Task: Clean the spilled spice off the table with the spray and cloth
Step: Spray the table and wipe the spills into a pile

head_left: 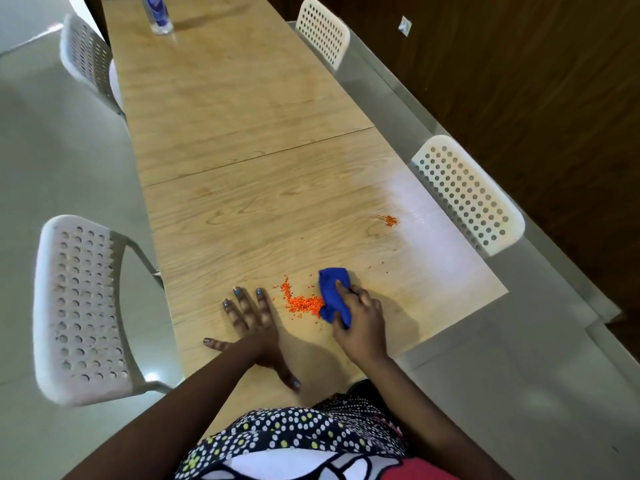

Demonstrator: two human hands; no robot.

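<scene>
On table (242,133), orange spice (304,302) heaped, crumpled blue cloth (333,294) touching

On the long wooden counter (242,116), the heap of orange spice grains (304,302) lies at the near end. Left of the heap rests the left hand (254,327); touching its right side is the bunched blue cloth (332,292) under the right hand (362,317). Beyond the heap to the right lies a smaller grain patch (390,220); far behind it stands the clear spray bottle (157,12).

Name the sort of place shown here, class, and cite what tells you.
Probably a dining or canteen area: a long wooden table, white perforated chairs along both sides, and a pale tiled floor.
</scene>
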